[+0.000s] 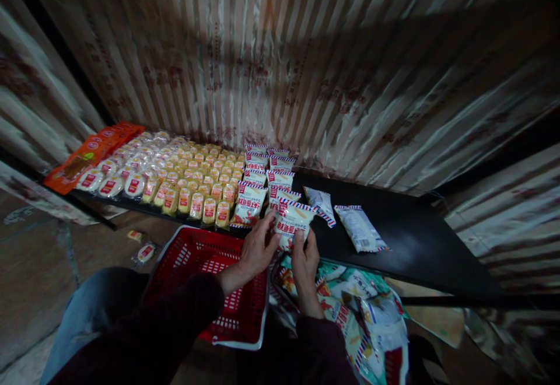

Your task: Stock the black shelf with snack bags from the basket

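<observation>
Between my two hands is a white snack bag (294, 217) with red lettering and a striped top edge, held upright at the front of the black shelf (420, 245). My left hand (256, 246) presses its fingers against the bag's left side. My right hand (305, 256) grips its lower right, thumb on the front. Matching snack bags (248, 203) stand in two columns just behind and to the left. Two more lie on the shelf to the right: a nearer bag (359, 228) and a smaller-looking bag (321, 203), both with their backs up.
Rows of yellow-wrapped small cakes (196, 205) and white round cakes (111, 185) fill the shelf's left, beside orange packets (83, 160). Below stand a red basket (188, 239) and a heap of snack bags (350, 309). Two loose packets, including a round cake (146, 252), lie on the floor.
</observation>
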